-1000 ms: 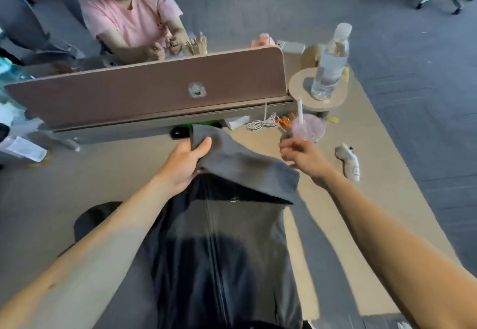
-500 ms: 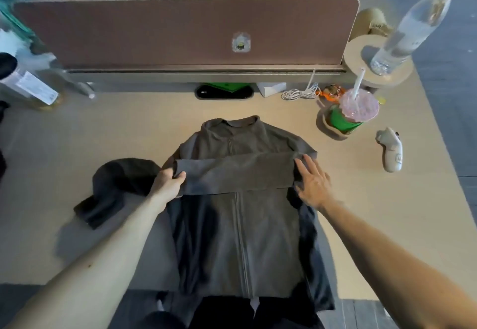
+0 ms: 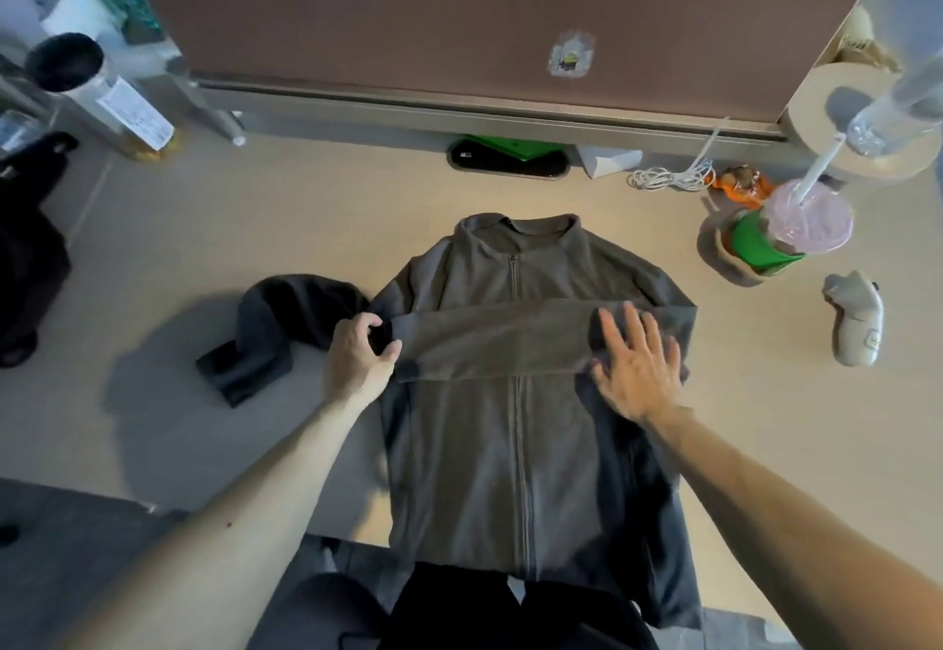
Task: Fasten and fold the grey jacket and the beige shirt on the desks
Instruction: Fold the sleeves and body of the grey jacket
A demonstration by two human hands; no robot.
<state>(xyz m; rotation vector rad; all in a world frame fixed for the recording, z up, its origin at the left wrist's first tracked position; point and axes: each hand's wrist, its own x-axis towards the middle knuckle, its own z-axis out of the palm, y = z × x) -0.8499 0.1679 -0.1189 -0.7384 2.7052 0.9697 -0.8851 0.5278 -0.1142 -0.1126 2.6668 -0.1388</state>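
So the grey jacket (image 3: 515, 394) lies flat on the table (image 3: 204, 241), front up, zipped as far as I can see, collar pointing at the brown divider (image 3: 408, 21). One sleeve (image 3: 490, 343) is folded straight across the chest. The left hand (image 3: 357, 358) pinches the cuff end at the jacket's left edge, fingers curled shut on the fabric. The right hand (image 3: 635, 368) is spread wide and flat, pressing the fold at the right shoulder, probably to stop it sliding. The second sleeve (image 3: 275, 333) sprawls off to the jacket's left, not folded yet. Count: one jacket, two sleeves, one drink cup (image 3: 796, 220) right of the collar. Can't spot the beige shirt anywhere.
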